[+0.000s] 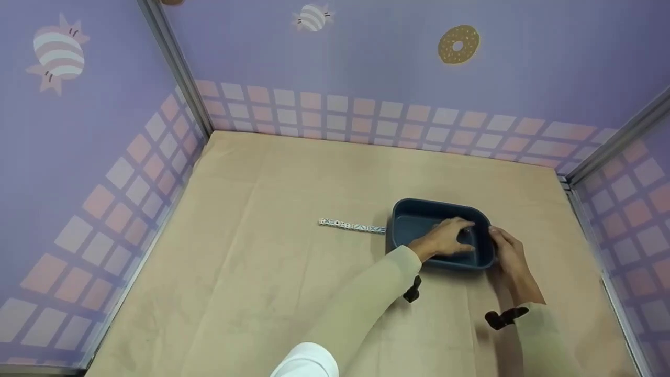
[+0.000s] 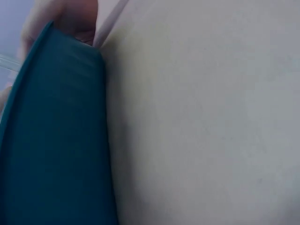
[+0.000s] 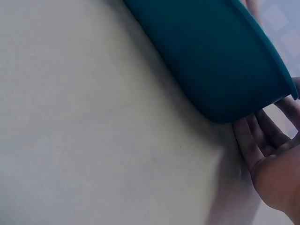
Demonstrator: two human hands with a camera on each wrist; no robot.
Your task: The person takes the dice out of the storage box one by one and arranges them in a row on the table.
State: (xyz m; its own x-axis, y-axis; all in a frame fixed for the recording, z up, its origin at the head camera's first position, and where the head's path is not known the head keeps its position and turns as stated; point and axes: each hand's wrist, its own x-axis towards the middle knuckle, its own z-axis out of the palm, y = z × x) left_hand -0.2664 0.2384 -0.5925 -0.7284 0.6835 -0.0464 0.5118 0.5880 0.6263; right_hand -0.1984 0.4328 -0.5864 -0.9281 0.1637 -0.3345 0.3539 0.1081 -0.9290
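While left hand (image 1: 445, 238) reaches inside, right hand (image 1: 507, 254) touches the blue tub (image 1: 419, 212).

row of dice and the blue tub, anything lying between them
In the head view nothing lies between them: the row of dice runs right up to the left wall of the blue tub, whether touching I cannot tell. Only tan cloth surrounds them.

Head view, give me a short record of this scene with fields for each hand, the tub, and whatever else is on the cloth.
left hand: left hand reaches over the near rim into the blue tub, fingers inside
right hand: right hand rests against the tub's right end, fingers fairly straight
tub: blue tub, rectangular, rounded corners, on the beige cloth
other item: row of dice left of the tub, reaching its left wall
surroundings: purple walls
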